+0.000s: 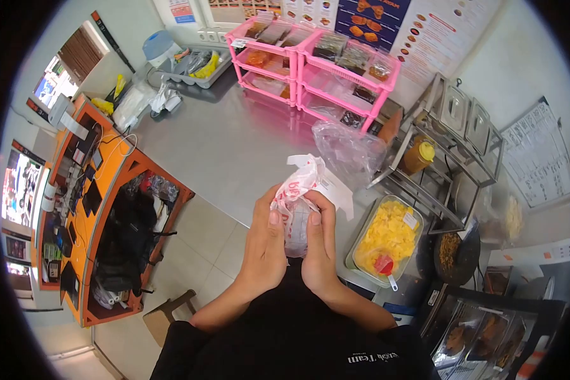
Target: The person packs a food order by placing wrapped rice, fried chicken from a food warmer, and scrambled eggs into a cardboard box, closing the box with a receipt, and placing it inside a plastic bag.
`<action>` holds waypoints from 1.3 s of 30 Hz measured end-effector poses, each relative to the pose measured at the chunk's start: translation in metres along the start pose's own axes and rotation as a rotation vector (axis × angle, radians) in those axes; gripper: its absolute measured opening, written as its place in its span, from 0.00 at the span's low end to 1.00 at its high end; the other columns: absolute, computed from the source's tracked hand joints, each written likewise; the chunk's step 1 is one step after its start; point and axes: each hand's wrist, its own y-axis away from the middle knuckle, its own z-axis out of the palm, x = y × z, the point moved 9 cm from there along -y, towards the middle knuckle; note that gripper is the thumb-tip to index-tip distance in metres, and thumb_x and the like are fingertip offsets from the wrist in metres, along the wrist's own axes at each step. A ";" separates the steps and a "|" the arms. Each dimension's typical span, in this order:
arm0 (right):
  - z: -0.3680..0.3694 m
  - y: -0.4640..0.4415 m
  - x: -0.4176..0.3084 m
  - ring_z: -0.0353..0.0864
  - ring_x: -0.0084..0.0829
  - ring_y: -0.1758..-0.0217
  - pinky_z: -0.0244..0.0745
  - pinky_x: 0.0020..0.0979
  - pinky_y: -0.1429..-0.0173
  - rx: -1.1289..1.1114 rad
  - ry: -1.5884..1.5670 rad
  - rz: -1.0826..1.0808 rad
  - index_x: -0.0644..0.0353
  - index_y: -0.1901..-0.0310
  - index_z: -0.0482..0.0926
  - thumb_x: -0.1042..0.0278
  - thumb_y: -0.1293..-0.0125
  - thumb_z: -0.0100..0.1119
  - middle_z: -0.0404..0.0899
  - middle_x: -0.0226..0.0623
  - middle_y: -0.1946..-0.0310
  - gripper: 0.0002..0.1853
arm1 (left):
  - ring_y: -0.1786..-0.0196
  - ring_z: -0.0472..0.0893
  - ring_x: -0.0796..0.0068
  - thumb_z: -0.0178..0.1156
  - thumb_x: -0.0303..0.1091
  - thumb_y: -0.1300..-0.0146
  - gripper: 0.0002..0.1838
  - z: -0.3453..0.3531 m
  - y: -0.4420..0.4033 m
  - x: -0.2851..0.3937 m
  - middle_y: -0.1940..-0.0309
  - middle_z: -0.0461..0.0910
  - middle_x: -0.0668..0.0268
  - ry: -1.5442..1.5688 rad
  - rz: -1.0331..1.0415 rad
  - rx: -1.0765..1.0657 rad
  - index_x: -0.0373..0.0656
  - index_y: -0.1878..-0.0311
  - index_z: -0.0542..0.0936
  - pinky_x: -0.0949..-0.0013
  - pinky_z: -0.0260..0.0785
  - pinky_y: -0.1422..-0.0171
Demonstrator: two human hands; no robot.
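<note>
Between my two hands is a white paper wrapper (301, 183) with red print, bunched and twisted at its top. My left hand (266, 244) is wrapped round its left side, the thumb on the front. Round the right side closes my right hand (318, 244), fingers pressed on the paper. What the wrapper holds inside is hidden. Just behind it a white sheet (337, 193) lies on the steel table (228, 152). To the right of my right hand is a clear container (350, 258) of yellow food pieces (389, 234) with a red scoop (384, 265).
Pink racks (345, 82) with packets stand at the back, a clear plastic bag (351, 149) before them. At the right are a metal rack (424, 180) with a yellow-capped bottle (419, 156) and a pan (456, 259). A grey tray (199, 76) sits back left, an orange shelf (117, 190) left.
</note>
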 end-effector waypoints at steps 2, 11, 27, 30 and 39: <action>0.008 -0.001 0.008 0.66 0.36 0.26 0.60 0.37 0.21 -0.003 0.047 -0.011 0.65 0.26 0.63 0.62 0.12 0.37 0.68 0.47 0.31 0.22 | 0.33 0.75 0.50 0.35 0.44 0.13 0.27 -0.005 -0.002 -0.001 0.36 0.72 0.45 -0.085 -0.003 -0.007 0.33 0.25 0.66 0.55 0.65 0.27; 0.057 -0.029 0.035 0.69 0.45 0.27 0.62 0.42 0.22 -0.006 0.123 -0.162 0.67 0.31 0.71 0.69 0.15 0.39 0.69 0.51 0.31 0.19 | 0.36 0.75 0.53 0.39 0.42 0.14 0.26 -0.045 -0.017 -0.022 0.40 0.72 0.48 -0.231 -0.151 0.013 0.33 0.25 0.66 0.57 0.63 0.27; 0.228 -0.157 0.061 0.74 0.52 0.33 0.72 0.49 0.30 -0.284 0.695 -0.533 0.64 0.34 0.77 0.59 0.39 0.79 0.73 0.49 0.35 0.35 | 0.35 0.78 0.74 0.47 0.39 0.16 0.27 -0.222 -0.124 -0.116 0.36 0.78 0.62 0.619 -0.688 -0.221 0.39 0.19 0.65 0.65 0.74 0.33; 0.247 -0.168 0.081 0.76 0.49 0.36 0.74 0.46 0.32 -0.236 0.766 -0.528 0.63 0.35 0.78 0.57 0.41 0.80 0.77 0.47 0.38 0.35 | 0.38 0.80 0.76 0.48 0.41 0.14 0.26 -0.243 -0.143 -0.131 0.39 0.79 0.64 0.607 -0.706 -0.288 0.40 0.20 0.66 0.69 0.77 0.38; 0.256 -0.191 0.139 0.71 0.53 0.30 0.67 0.48 0.26 -0.084 0.718 -0.350 0.66 0.29 0.71 0.66 0.29 0.67 0.72 0.52 0.34 0.30 | 0.38 0.81 0.71 0.51 0.37 0.18 0.26 -0.258 -0.192 -0.198 0.36 0.78 0.61 0.490 -0.688 -0.471 0.40 0.21 0.67 0.65 0.78 0.37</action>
